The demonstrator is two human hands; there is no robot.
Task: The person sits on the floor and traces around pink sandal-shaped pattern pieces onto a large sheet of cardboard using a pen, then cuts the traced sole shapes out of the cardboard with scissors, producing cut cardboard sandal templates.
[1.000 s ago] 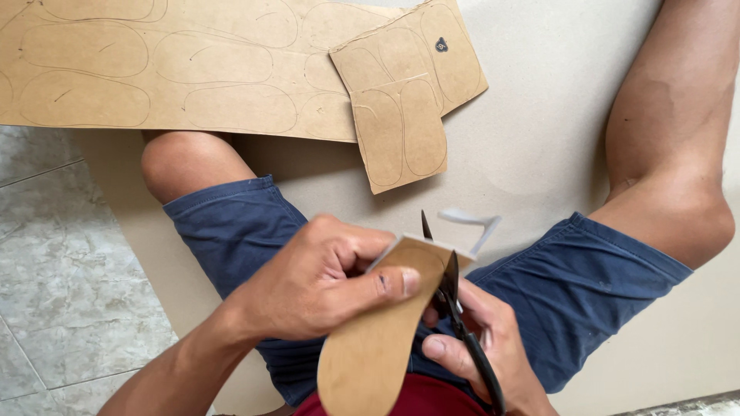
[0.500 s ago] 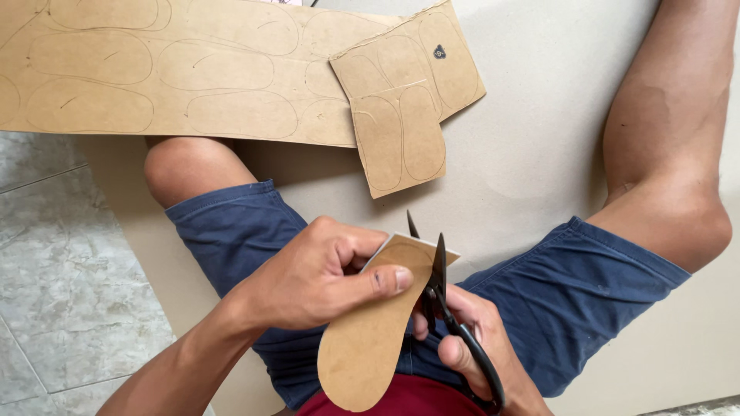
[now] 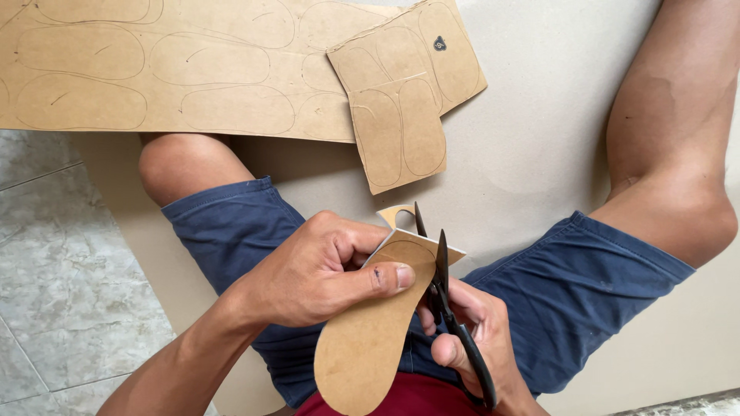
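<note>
Head view, lower centre: the left hand is gripping a sole-shaped cardboard cutout while the right hand is grasping black scissors, trimming its rounded top edge; following the curve looks to need turning the cutout.

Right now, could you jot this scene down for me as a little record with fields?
Left hand: grips a sole-shaped brown board cutout, thumb on top
Right hand: holds black scissors, blades open at the cutout's top edge
Offcut: small curved scrap above the cutout
Large board: brown sheet with traced sole outlines
Smaller pieces: two traced boards overlapping its right end
Seat: person in blue shorts on a beige sheet, legs apart
</note>
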